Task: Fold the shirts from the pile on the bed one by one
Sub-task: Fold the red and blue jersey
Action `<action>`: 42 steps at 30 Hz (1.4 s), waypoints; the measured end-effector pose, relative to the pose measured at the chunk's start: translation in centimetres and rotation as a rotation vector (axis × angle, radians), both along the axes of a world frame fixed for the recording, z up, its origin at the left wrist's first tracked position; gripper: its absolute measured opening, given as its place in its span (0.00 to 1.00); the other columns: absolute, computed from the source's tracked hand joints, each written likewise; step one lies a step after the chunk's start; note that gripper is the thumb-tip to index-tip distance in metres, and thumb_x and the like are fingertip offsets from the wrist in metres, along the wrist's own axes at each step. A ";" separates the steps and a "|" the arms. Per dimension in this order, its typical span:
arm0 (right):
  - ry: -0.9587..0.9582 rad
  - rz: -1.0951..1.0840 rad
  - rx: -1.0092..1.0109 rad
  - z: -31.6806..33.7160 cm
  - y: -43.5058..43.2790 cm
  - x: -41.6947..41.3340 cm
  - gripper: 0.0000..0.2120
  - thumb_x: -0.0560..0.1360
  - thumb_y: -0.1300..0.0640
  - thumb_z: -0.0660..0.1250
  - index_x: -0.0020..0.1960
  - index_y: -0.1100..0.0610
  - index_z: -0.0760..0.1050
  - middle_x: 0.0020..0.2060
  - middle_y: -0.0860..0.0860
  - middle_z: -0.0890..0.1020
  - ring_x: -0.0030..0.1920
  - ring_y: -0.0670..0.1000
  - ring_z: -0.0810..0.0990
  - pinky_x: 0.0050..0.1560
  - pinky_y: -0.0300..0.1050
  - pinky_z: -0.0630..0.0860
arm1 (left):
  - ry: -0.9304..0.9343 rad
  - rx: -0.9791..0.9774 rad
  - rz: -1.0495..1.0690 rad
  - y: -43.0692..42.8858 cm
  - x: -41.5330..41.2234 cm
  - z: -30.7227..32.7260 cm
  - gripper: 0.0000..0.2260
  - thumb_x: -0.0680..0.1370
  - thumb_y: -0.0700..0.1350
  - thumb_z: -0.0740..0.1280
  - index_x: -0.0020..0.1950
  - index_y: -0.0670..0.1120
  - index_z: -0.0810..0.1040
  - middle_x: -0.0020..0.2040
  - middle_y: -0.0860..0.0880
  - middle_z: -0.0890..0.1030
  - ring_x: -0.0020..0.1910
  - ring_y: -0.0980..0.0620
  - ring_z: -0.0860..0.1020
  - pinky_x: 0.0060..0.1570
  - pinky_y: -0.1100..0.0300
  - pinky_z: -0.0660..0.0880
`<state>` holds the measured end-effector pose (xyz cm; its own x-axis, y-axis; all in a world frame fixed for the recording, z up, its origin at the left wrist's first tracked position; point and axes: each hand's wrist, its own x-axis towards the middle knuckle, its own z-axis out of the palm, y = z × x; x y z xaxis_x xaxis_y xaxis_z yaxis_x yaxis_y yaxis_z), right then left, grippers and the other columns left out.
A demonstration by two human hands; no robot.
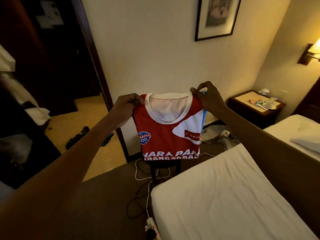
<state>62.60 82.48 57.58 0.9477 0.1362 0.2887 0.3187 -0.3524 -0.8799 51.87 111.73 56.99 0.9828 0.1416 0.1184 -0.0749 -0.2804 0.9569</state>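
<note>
hotel room, white bed (225,196) low right. shirt (168,132) hangs upright left of the bed; left hand (129,103) and right hand (207,97) pinch its shoulders, equally near, long axis vertical.

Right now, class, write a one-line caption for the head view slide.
Left hand and right hand hold a red-and-white shirt up by its shoulders, near a white bed.

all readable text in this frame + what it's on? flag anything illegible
"HARAPAN": large white letters low on the red and white jersey shirt, pinched by the left hand and right hand.
"RANG SABA": line beneath, ends cut off.
"HARAPAN": small red box on its chest.
"RAPAN / RANG / SABAH": blue badge, partly legible.
White collar tag, papers on the dark door: too blurred.
</note>
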 end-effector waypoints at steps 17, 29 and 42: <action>0.020 0.764 0.028 6.3 50.3 5.5 0.18 0.72 0.44 0.72 0.49 0.58 0.75 0.46 0.57 0.81 0.44 0.50 0.80 0.42 0.44 0.79 | -0.126 -0.333 0.604 42.0 -6.6 4.2 0.10 0.75 0.41 0.74 0.54 0.38 0.83 0.45 0.41 0.84 0.43 0.45 0.82 0.45 0.51 0.82; 0.321 1.197 -0.037 7.4 79.8 13.7 0.06 0.76 0.59 0.70 0.51 0.57 0.75 0.44 0.54 0.80 0.45 0.52 0.82 0.41 0.45 0.81 | -0.074 -0.311 0.806 70.2 -3.0 6.0 0.08 0.75 0.43 0.73 0.54 0.44 0.85 0.53 0.42 0.85 0.53 0.43 0.83 0.52 0.47 0.81; 0.308 1.050 -0.255 7.5 102.4 27.4 0.11 0.81 0.62 0.62 0.60 0.57 0.80 0.59 0.54 0.76 0.60 0.55 0.77 0.53 0.47 0.81 | -0.016 -0.186 0.732 94.2 13.1 8.3 0.07 0.77 0.41 0.71 0.54 0.43 0.85 0.50 0.43 0.85 0.49 0.44 0.84 0.46 0.51 0.82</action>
<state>89.99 184.91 65.12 0.3543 0.9309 -0.0888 0.3446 -0.2182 -0.9130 65.01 205.89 65.34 0.6287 0.7765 0.0427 0.0540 -0.0984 0.9937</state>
